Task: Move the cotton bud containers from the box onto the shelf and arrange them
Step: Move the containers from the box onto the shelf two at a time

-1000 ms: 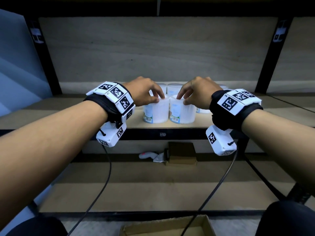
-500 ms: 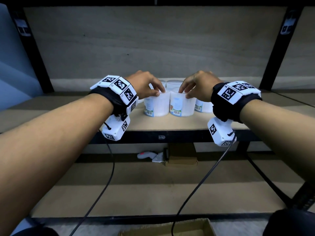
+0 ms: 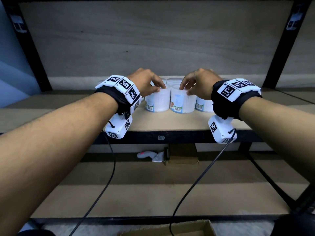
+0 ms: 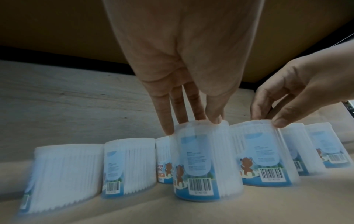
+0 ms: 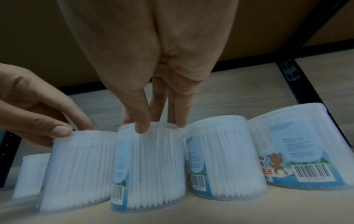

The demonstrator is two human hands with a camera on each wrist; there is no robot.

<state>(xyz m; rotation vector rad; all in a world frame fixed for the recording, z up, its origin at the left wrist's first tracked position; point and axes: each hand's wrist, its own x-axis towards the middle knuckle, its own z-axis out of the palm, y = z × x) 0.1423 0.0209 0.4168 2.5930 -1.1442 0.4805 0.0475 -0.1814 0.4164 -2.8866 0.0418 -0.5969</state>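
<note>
Each hand (image 3: pixel 146 84) (image 3: pixel 200 84) pinches the rim of its own upright container (image 3: pixel 158 102) (image 3: pixel 183 103) from above.

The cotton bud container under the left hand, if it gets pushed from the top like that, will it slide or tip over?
The container is gripped at its lid rim by the left hand, high up, so a hard shove might tip it. Its flat base on the wooden shelf suggests it would more likely slide. It looks like thin clear plastic packed with buds, so probably light and fairly stiff.
</note>
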